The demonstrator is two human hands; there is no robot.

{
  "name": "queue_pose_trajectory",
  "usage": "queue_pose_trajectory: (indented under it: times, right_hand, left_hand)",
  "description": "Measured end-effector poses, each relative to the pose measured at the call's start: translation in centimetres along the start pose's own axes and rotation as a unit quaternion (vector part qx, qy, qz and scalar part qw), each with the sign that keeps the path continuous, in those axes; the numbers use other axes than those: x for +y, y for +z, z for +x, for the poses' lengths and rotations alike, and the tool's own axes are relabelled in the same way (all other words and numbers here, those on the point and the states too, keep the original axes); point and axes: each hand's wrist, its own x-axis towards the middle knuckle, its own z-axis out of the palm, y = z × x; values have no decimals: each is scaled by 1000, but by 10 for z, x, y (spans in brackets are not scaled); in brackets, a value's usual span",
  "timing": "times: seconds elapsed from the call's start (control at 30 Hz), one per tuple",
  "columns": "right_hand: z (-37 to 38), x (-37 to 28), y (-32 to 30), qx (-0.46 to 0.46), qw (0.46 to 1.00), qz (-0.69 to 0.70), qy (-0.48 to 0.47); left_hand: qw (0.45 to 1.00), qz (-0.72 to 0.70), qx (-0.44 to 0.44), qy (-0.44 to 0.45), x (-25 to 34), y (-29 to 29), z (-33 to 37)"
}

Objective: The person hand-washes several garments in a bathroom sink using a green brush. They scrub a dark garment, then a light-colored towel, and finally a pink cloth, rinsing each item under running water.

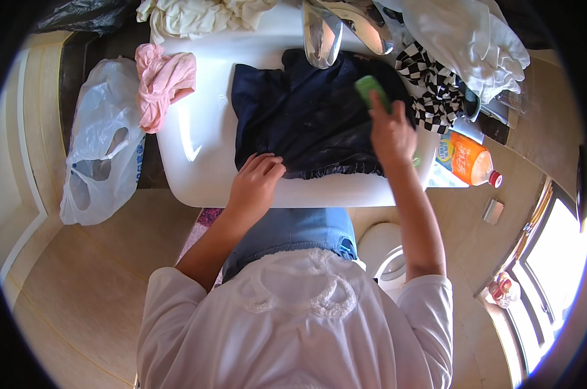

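Observation:
A dark navy garment (306, 110) with a gathered waistband lies spread in the white basin (177, 165), its waistband toward me. Pale smears show on the cloth. My left hand (258, 175) is closed over the near left end of the waistband, fingers curled and pressed together. Over the right part of the garment, my right hand (393, 133) grips a green oblong block (372, 93). Its far end sticks out past my fingers; whether it is a brush or a bar of soap I cannot tell. The hand is slightly blurred.
Metal faucet (323, 39) overhangs the basin's far side. Pink cloth (164, 81) drapes over the left rim by a white plastic bag (102, 142). Cream cloth (203, 19) lies behind; checkered cloth (433, 84), white cloth (468, 52) and an orange bottle (468, 159) are at right.

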Motion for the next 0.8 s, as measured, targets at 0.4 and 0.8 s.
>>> queue_pose_trajectory:
  times: [0.4,0.8]
  right_hand:
    - [-28,34,-31,9,991,70,117]
    - [-125,25,-25,19,927,313,207]
  left_hand:
    - [997,59,-57,-15,2,-11,8]
    - [982,74,-151,90,30,58,89]
